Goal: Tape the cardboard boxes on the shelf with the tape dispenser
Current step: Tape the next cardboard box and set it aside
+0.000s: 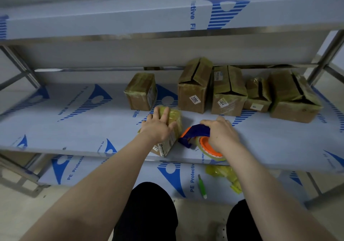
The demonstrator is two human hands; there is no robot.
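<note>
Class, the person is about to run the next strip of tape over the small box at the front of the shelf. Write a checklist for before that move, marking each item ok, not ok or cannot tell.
1. Left hand steadies the small box: ok, spread fingers rest on its top.
2. Right hand grips the tape dispenser: ok.
3. Tape roll loaded on the dispenser: ok.
4. Dispenser's front end touches the box: cannot tell, it is close beside the box's right side.
5. Free tape end stuck to the box: cannot tell.
6. Box rests on the shelf: ok, though near the front edge.
</note>
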